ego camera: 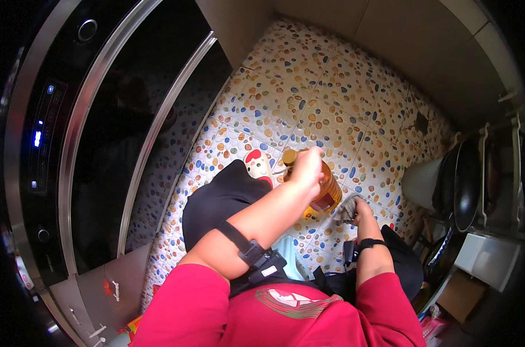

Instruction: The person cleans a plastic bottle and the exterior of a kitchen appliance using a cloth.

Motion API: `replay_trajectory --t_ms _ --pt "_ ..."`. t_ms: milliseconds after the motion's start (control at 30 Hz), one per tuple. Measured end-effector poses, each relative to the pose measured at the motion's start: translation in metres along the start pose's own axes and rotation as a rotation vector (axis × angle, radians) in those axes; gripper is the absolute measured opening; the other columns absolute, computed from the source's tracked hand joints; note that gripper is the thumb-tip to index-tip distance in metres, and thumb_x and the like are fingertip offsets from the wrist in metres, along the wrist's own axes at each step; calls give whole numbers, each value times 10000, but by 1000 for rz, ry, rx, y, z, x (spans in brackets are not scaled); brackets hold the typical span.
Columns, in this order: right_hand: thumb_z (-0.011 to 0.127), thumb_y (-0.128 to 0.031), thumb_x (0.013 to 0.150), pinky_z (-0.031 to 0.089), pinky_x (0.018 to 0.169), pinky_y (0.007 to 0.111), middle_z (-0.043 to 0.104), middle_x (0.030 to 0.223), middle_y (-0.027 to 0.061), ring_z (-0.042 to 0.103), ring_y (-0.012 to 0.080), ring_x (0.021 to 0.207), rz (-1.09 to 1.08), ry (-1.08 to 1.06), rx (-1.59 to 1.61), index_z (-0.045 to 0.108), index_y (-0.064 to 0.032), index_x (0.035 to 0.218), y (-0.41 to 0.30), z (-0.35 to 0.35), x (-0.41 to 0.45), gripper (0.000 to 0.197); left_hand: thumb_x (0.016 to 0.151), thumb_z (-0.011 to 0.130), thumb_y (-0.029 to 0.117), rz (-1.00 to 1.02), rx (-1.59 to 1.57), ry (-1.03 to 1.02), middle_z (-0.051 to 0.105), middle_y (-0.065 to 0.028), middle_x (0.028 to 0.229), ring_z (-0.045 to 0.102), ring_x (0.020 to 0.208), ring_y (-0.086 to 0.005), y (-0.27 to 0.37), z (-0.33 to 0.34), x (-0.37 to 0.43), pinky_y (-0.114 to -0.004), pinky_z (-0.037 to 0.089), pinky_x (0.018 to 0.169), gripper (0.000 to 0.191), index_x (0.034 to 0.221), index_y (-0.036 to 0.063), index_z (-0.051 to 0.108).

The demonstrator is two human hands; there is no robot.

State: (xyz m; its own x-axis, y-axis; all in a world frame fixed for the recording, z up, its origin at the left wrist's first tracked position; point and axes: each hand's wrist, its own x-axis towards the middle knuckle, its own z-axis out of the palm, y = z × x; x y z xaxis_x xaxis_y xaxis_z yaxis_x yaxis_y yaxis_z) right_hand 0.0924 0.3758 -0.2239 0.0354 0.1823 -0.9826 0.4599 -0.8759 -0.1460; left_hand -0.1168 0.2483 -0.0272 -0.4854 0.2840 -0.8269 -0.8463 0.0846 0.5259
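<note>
A plastic bottle of amber liquid, with a yellow-brown cap, is held tilted in front of me above the pebble-patterned floor. My left hand is closed around its upper part, near the cap. Lower and to the right of the bottle, my right hand grips a crumpled grey cloth. The cloth lies close to the bottle's base; whether they touch is hard to tell. Some of the fingers of both hands are hidden from this angle.
Black glass appliance fronts with metal trim line the left side. A patterned slipper shows by my left knee. Hanging pans, a white box and a cardboard box stand at the right. Light blue material hangs between my legs.
</note>
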Motion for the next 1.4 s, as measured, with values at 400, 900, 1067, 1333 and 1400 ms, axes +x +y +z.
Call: replay_trajectory --t_ms 400,900,1067,1333,1400 --pt "451 -272 910 417 915 377 578 1120 86 549 226 1028 -762 -494 384 508 -51 1155 -62 -49 -163 335 751 488 291 -259 -94 -310 422 -53 791 314 475 -136 -58 77 -33 -299 282 391 210 878 123 481" --pt "424 -277 916 364 961 376 517 1208 82 497 228 1095 -1028 -563 382 458 -47 1221 -17 -102 -272 383 766 508 385 -288 -451 50 493 -49 1085 488 824 -162 -36 90 -20 -272 445 610 431 1063 74 489" --pt "448 -236 907 380 947 369 529 1180 100 511 223 1072 -1049 -549 401 468 -22 1195 -25 -85 -275 360 745 525 318 -76 -378 -60 507 -82 1044 492 826 -177 -50 89 9 -293 444 622 438 1083 42 486" --pt "418 -266 922 396 918 372 561 1135 91 536 228 1032 -946 -538 487 487 -27 1172 -20 -88 -284 353 710 545 398 -39 76 -156 490 -132 1025 478 775 -207 -65 118 -40 -322 405 580 569 1127 33 415" --pt "414 -269 925 395 920 374 560 1137 93 536 229 1033 -936 -549 522 484 -28 1175 -20 -91 -287 354 712 545 400 -51 136 -228 474 -130 1047 467 804 -206 -75 127 -43 -328 400 598 588 1153 43 392"
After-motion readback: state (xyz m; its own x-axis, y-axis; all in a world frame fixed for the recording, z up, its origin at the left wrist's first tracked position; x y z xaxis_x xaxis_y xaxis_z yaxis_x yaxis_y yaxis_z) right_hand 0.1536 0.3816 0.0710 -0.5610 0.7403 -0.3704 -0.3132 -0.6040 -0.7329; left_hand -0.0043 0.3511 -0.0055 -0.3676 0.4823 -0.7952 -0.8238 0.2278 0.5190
